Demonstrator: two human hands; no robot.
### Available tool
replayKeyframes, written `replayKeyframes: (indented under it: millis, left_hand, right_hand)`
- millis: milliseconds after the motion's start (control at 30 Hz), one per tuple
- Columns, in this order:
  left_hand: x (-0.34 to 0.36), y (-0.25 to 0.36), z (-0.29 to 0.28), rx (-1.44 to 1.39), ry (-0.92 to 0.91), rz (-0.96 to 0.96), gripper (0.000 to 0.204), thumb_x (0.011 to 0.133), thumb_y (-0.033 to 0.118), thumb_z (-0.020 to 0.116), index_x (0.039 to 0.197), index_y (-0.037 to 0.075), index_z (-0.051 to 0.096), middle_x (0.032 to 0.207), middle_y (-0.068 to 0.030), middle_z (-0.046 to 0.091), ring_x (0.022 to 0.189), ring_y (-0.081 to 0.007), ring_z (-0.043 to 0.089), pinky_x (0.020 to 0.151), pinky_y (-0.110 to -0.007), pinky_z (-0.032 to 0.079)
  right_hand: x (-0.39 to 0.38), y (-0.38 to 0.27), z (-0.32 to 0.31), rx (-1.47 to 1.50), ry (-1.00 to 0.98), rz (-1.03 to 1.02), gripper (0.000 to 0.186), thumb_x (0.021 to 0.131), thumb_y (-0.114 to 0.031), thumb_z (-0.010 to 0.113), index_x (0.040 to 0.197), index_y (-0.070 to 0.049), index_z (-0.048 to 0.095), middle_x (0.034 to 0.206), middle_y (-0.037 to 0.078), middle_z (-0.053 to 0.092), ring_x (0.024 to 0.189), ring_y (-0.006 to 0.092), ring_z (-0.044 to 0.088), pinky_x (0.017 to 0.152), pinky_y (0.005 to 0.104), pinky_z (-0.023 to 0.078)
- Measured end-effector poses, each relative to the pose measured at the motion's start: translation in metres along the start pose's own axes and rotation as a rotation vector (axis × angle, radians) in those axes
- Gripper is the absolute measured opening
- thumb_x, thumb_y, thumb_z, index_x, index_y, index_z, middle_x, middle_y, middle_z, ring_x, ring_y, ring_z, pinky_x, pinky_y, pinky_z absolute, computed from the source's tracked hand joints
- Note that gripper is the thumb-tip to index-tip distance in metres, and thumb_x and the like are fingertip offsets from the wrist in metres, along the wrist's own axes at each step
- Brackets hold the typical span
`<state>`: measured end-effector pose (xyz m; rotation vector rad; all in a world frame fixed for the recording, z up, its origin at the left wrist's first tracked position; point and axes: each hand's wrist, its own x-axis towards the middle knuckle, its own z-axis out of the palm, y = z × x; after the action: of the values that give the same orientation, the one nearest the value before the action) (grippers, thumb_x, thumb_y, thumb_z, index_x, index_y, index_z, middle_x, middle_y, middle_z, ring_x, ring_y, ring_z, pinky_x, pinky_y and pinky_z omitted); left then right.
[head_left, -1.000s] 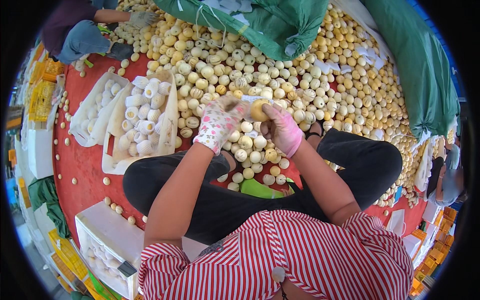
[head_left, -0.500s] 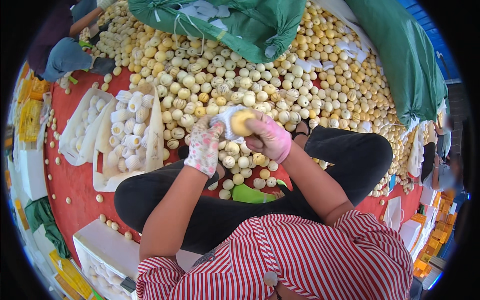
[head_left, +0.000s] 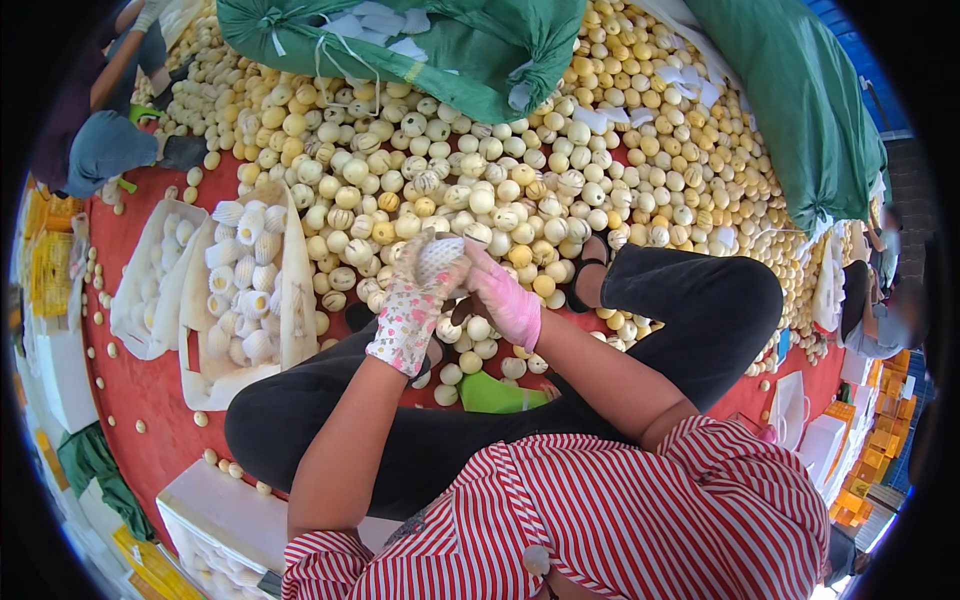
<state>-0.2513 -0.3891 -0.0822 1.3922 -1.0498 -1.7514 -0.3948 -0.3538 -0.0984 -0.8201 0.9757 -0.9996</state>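
Both my hands meet in front of my crossed legs, above a heap of pale yellow, dark-striped pepino melons (head_left: 480, 197). My left hand (head_left: 408, 312), in a white flowered glove, is closed round a pepino melon in a white foam net sleeve (head_left: 438, 257). In a pink glove, my right hand (head_left: 510, 305) presses its bent fingers against the right side of the same netted melon. Its fingertips are partly hidden. Left of my knee stands an open box (head_left: 300, 315) with a pale liner, filled with netted melons (head_left: 240, 290).
A second lined box (head_left: 143, 335) of netted melons stands farther left. Green sacks (head_left: 470, 85) lie on the heap ahead. At the upper left another person (head_left: 105, 150) sits by the melons. A white foam box (head_left: 215, 510) is near my left elbow, on the red floor covering (head_left: 135, 400).
The bare yellow melon in my right hand has gone into the foam net held by my left. My hands have come together round it. The view has shifted slightly.
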Motion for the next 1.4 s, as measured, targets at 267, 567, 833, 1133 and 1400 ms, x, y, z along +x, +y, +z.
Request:
replayKeyframes:
  millis: [267, 567, 833, 1133, 1400]
  left_hand:
    - [0.016, 0.000, -0.002, 0.063, 0.036, -0.195, 0.037, 0.084, 0.017, 0.071, 0.119, 0.012, 0.058, 0.107, -0.0098, 0.061, 0.092, -0.0160, 0.063, 0.062, -0.027, 0.057]
    - [-0.083, 0.065, -0.053, 0.612, 0.468, 0.510, 0.038, 0.075, 0.019, 0.073, 0.109, 0.006, 0.063, 0.109, -0.0162, 0.060, 0.105, -0.0291, 0.058, 0.091, -0.038, 0.048]
    - [-0.312, -0.001, -0.099, 0.502, 1.469, 0.201, 0.036, 0.076, 0.013, 0.073, 0.111, 0.008, 0.062, 0.113, -0.0126, 0.058, 0.100, -0.0246, 0.059, 0.086, -0.037, 0.050]
    - [-0.544, -0.125, -0.169, -0.112, 2.218, -0.325, 0.077, 0.073, 0.043, 0.077, 0.133, 0.006, 0.047, 0.133, -0.0182, 0.046, 0.123, -0.0301, 0.045, 0.100, -0.045, 0.041]
    - [-0.352, -0.074, -0.187, 0.064, 1.507, 0.350, 0.038, 0.088, 0.012, 0.065, 0.123, -0.003, 0.056, 0.112, -0.0078, 0.063, 0.095, -0.0126, 0.061, 0.081, -0.023, 0.050]
  right_hand:
    - [-0.012, -0.024, 0.001, 0.126, 0.171, 0.211, 0.037, 0.092, -0.018, 0.057, 0.126, -0.004, 0.056, 0.096, 0.004, 0.063, 0.079, 0.0104, 0.059, 0.068, 0.0254, 0.050]
    - [0.012, -0.014, -0.021, 0.055, 0.272, 0.149, 0.045, 0.088, -0.032, 0.061, 0.124, -0.007, 0.052, 0.099, 0.003, 0.057, 0.084, 0.0152, 0.053, 0.076, 0.0310, 0.046]
    - [0.034, -0.003, -0.062, 0.307, 0.107, 0.198, 0.037, 0.095, -0.024, 0.052, 0.128, -0.007, 0.053, 0.112, 0.007, 0.054, 0.092, 0.0159, 0.053, 0.079, 0.0266, 0.049]
    - [0.038, 0.006, -0.027, 0.280, -0.006, 0.281, 0.037, 0.097, -0.024, 0.045, 0.128, -0.007, 0.052, 0.109, 0.007, 0.057, 0.090, 0.0149, 0.053, 0.082, 0.0264, 0.048]
    - [0.025, 0.013, -0.017, 0.266, -0.002, 0.311, 0.037, 0.086, -0.033, 0.065, 0.114, -0.010, 0.058, 0.091, 0.003, 0.059, 0.080, 0.0165, 0.054, 0.073, 0.0303, 0.044]
